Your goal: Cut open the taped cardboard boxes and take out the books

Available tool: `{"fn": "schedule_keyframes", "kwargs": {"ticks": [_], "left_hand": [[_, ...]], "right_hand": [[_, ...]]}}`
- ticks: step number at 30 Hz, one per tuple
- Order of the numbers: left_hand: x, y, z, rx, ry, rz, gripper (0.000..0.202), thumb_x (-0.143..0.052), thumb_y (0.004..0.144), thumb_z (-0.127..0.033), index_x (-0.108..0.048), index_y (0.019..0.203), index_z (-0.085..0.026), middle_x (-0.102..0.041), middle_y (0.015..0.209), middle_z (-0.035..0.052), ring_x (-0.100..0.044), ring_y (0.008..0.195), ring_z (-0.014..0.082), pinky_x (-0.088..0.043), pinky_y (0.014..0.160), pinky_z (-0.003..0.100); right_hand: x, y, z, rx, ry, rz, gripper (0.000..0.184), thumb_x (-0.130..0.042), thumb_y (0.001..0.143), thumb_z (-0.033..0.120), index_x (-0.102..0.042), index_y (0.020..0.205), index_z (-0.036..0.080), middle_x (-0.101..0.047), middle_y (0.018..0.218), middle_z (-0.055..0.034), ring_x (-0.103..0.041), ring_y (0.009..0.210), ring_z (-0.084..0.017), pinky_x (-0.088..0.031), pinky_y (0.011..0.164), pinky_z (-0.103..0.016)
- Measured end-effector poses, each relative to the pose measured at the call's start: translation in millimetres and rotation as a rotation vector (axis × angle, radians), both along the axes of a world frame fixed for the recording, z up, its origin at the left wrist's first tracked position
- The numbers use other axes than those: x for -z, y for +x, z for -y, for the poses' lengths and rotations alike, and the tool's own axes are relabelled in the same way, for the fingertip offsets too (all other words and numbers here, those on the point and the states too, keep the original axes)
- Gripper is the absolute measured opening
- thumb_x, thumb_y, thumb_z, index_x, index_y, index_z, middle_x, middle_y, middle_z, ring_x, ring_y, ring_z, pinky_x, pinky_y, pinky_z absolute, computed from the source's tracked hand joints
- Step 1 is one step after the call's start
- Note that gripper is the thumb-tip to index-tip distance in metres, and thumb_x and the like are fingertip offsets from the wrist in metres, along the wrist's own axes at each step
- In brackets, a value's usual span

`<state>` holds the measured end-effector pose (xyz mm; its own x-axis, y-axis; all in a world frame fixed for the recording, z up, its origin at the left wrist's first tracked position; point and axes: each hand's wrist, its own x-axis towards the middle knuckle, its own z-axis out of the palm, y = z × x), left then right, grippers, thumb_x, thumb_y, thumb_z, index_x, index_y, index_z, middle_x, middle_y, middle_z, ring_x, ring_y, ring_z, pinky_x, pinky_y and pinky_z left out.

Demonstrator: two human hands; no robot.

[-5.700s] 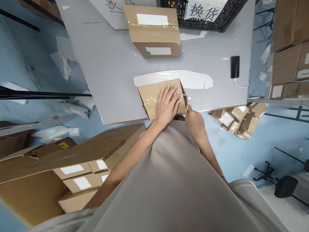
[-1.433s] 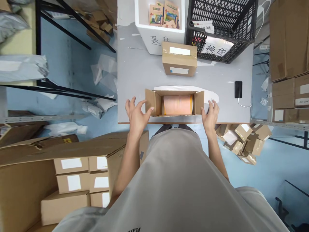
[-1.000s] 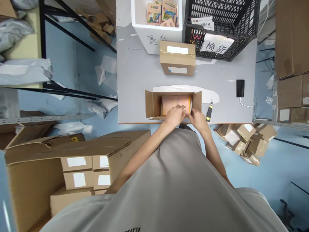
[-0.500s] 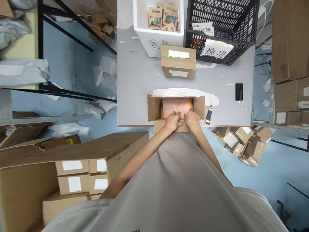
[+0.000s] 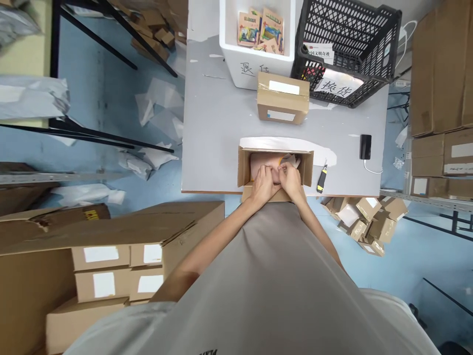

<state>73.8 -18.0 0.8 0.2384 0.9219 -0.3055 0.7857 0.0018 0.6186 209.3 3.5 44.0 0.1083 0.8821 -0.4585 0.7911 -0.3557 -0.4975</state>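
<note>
In the head view an opened cardboard box (image 5: 244, 167) stands at the table's front edge, its flaps folded outward. Inside it lies a pink, flat-faced pack (image 5: 263, 160) with a yellow-orange edge; whether it is a book or a wrapped set I cannot tell. My left hand (image 5: 263, 183) is closed, fingers curled at the pack's near side. Beside it my right hand (image 5: 290, 179) pinches the pack's near edge, close to a grey-white patch (image 5: 291, 160) at its right end. The fingertips of both hands nearly meet, and they hide part of the pack.
A yellow-black utility knife (image 5: 322, 178) lies right of the box, and a phone (image 5: 365, 146) with a cable farther right. Behind stand a taped carton (image 5: 283, 101), a white bin (image 5: 236, 66) and a black crate (image 5: 354, 93). A large carton (image 5: 192, 231) stands at lower left.
The camera view has shifted slightly. My fingers have moved up from the box's near edge onto the pack, and a grey-white patch now shows at its right end.
</note>
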Motion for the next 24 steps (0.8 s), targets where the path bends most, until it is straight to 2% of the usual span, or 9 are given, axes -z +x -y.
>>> {"fn": "schedule_keyframes", "kwargs": {"ticks": [6,10,12,14,16,20,24], "left_hand": [[4.4,-27,4,-0.14,0.074,0.048,0.059,-0.074,0.098,-0.026,-0.048,0.149,-0.012,-0.061,0.149,0.0272,-0.066,0.143,0.0434,-0.058,0.117,0.054],[7.1,-34,2,-0.151,0.056,0.079,0.063,-0.078,0.096,-0.027,-0.048,0.151,-0.016,-0.064,0.15,0.0239,-0.068,0.143,0.0403,-0.058,0.119,0.052],[6.7,-35,1,-0.134,0.039,0.08,0.06,-0.077,0.094,-0.023,-0.051,0.148,-0.017,-0.065,0.148,0.022,-0.07,0.14,0.0389,-0.059,0.118,0.051],[5.3,-37,0,-0.115,0.018,0.083,0.056,-0.076,0.094,-0.02,-0.054,0.146,-0.019,-0.067,0.147,0.0196,-0.072,0.139,0.0373,-0.06,0.117,0.049],[3.4,-38,0,-0.09,-0.008,0.094,0.052,-0.074,0.093,-0.016,-0.057,0.143,-0.021,-0.069,0.147,0.0172,-0.073,0.137,0.0358,-0.061,0.115,0.047],[0.7,-43,1,-0.025,-0.046,0.119,0.045,-0.067,0.094,-0.009,-0.062,0.136,-0.024,-0.074,0.145,0.0126,-0.077,0.131,0.0341,-0.062,0.112,0.046],[-0.4,-48,2,-0.016,-0.008,0.138,0.047,-0.066,0.092,-0.005,-0.063,0.135,-0.022,-0.074,0.144,0.0133,-0.076,0.131,0.033,-0.061,0.114,0.045]], "right_hand": [[-25.2,-28,-12,-0.199,0.044,-0.067,0.038,-0.05,0.117,0.026,-0.08,0.139,0.02,-0.082,0.14,-0.0108,-0.077,0.13,-0.028,-0.056,0.115,-0.035],[-38.2,-15,-2,-0.158,0.057,0.091,0.048,-0.049,0.119,0.034,-0.068,0.161,0.022,-0.074,0.15,-0.0163,-0.077,0.13,-0.033,-0.059,0.114,-0.043],[-38.7,-4,3,-0.155,-0.023,0.161,0.054,-0.047,0.117,0.03,-0.062,0.168,0.021,-0.075,0.148,-0.0182,-0.077,0.128,-0.036,-0.06,0.113,-0.047],[-35.9,3,7,-0.204,-0.092,0.166,0.059,-0.047,0.114,0.021,-0.059,0.171,0.022,-0.078,0.146,-0.0165,-0.077,0.129,-0.036,-0.059,0.115,-0.047],[-32.1,3,7,-0.254,-0.107,0.155,0.059,-0.046,0.112,0.016,-0.062,0.168,0.025,-0.079,0.148,-0.013,-0.076,0.13,-0.035,-0.058,0.115,-0.045],[-29.4,-9,3,-0.278,-0.071,0.2,0.05,-0.046,0.113,0.018,-0.075,0.152,0.03,-0.08,0.144,-0.0102,-0.078,0.125,-0.033,-0.059,0.108,-0.041],[-31.7,-12,0,-0.317,-0.061,0.191,0.048,-0.047,0.112,0.015,-0.079,0.144,0.029,-0.083,0.137,-0.0092,-0.078,0.124,-0.031,-0.057,0.107,-0.038]]}}
